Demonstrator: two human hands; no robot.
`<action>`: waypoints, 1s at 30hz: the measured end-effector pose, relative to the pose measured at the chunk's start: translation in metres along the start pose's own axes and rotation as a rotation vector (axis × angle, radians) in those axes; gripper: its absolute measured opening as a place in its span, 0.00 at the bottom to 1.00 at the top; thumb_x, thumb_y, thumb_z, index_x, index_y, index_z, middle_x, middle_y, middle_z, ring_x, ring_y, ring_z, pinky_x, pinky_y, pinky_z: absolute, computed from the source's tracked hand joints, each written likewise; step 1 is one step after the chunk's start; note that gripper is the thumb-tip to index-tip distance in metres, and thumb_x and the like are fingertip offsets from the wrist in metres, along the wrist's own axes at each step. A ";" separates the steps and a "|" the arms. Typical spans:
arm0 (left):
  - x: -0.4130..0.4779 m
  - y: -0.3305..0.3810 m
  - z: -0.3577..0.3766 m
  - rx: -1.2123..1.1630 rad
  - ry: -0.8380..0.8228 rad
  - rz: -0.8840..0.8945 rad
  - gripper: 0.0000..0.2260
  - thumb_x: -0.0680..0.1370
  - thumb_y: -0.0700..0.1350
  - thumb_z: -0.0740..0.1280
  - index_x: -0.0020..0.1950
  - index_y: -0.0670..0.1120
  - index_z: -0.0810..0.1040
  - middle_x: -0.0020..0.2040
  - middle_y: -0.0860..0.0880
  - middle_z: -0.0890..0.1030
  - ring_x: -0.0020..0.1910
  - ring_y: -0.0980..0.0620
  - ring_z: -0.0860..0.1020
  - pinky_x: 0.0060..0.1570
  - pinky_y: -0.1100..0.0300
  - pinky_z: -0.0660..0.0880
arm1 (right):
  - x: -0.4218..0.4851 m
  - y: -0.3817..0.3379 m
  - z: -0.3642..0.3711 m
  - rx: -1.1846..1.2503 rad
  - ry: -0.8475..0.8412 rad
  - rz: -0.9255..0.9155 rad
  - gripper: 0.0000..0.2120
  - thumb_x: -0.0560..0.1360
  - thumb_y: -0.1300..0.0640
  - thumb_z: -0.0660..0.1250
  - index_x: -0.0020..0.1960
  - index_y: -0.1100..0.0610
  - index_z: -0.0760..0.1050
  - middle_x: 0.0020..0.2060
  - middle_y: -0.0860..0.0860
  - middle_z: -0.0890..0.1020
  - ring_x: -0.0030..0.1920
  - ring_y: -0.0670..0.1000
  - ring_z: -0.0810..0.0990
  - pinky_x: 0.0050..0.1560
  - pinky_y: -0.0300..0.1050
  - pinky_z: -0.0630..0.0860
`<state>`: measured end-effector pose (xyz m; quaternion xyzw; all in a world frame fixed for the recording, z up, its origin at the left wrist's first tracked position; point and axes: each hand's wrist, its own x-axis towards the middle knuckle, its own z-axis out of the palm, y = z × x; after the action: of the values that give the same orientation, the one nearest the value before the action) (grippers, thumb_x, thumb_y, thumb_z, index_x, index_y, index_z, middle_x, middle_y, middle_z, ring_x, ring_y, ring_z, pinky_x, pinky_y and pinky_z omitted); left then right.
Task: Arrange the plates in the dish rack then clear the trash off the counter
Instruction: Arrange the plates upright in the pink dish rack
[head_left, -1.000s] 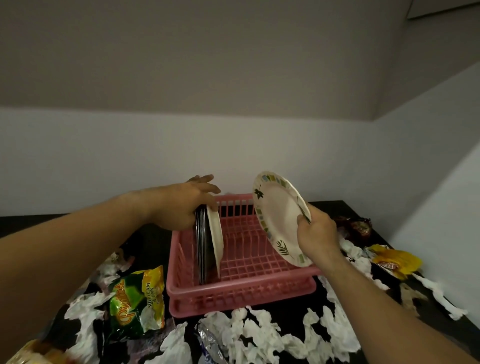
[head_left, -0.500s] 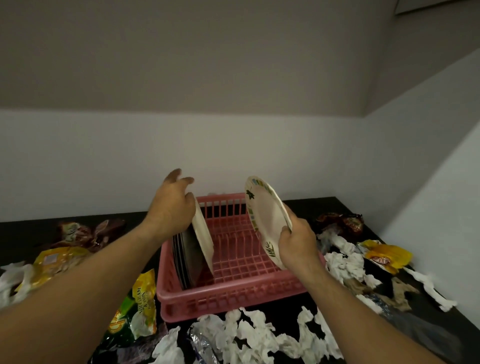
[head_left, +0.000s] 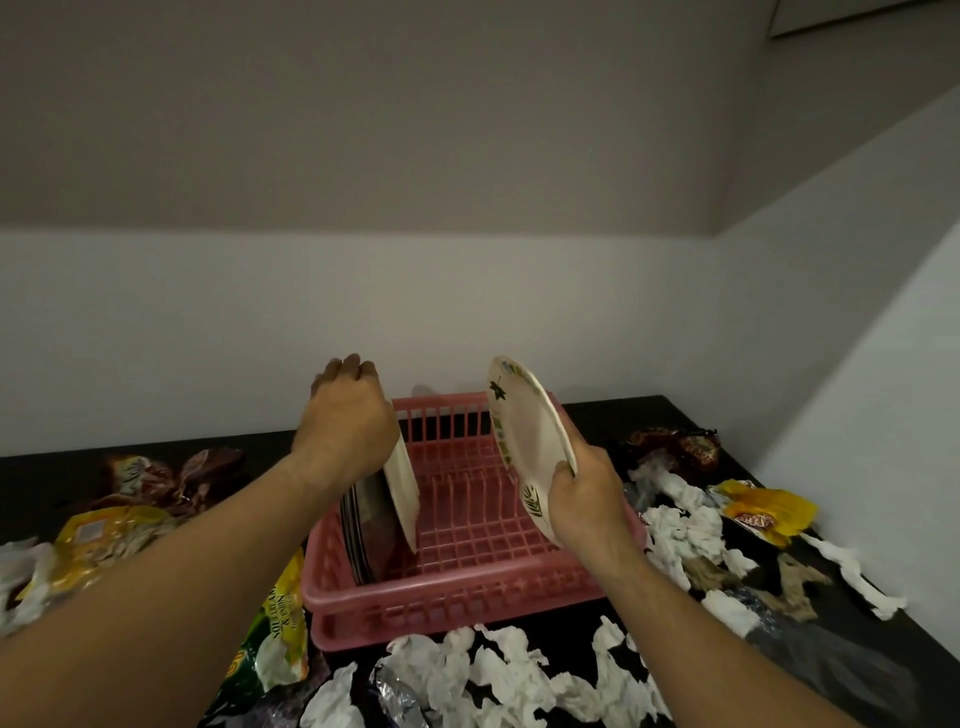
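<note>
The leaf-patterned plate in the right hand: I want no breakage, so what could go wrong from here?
1. The right hand grips the leaf-patterned plate only at its lower edge, tilted above the pink dish rack; it could slip.
2. The plates already standing lean under the left hand; letting go might tip them.
3. Crumpled tissues crowd the rack's front, ready to be swept off.

Views: one, head-worn, wide-angle.
Position: above the near edge of the counter (head_left: 670, 415), at the person's head.
Facing: forward and slightly down, toward the wall (head_left: 467, 301) and the right corner.
Nearness: close; both forearms enter from the bottom edge, the rack (head_left: 467, 587) sits at arm's reach, low in centre.
Frame: upper half is wall; counter fills only the lower part.
Distortion: straight edges bend near the sides.
Shared: nothing, no second view.
</note>
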<state>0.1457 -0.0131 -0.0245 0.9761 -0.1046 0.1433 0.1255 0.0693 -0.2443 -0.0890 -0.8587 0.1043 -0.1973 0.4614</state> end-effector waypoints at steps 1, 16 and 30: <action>-0.001 0.001 -0.001 0.012 -0.010 -0.006 0.23 0.78 0.38 0.58 0.73 0.33 0.62 0.73 0.36 0.63 0.73 0.39 0.60 0.74 0.48 0.58 | 0.004 -0.003 -0.004 0.018 0.017 0.017 0.30 0.81 0.64 0.55 0.76 0.39 0.61 0.58 0.53 0.73 0.48 0.45 0.77 0.36 0.30 0.75; -0.004 0.005 -0.002 0.059 -0.037 -0.016 0.25 0.78 0.38 0.59 0.74 0.34 0.59 0.75 0.37 0.60 0.75 0.40 0.58 0.74 0.49 0.59 | 0.027 -0.012 -0.032 -0.031 0.119 0.039 0.27 0.80 0.66 0.54 0.75 0.45 0.67 0.59 0.53 0.77 0.56 0.52 0.77 0.55 0.45 0.78; -0.007 0.013 -0.008 0.047 -0.051 -0.058 0.28 0.80 0.41 0.59 0.77 0.36 0.54 0.77 0.38 0.55 0.77 0.41 0.54 0.76 0.49 0.55 | 0.012 -0.006 -0.020 0.044 0.134 0.079 0.27 0.81 0.64 0.54 0.73 0.40 0.67 0.60 0.52 0.76 0.57 0.52 0.77 0.57 0.51 0.79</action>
<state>0.1340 -0.0223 -0.0167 0.9848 -0.0759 0.1168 0.1039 0.0711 -0.2599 -0.0713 -0.8284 0.1644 -0.2384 0.4794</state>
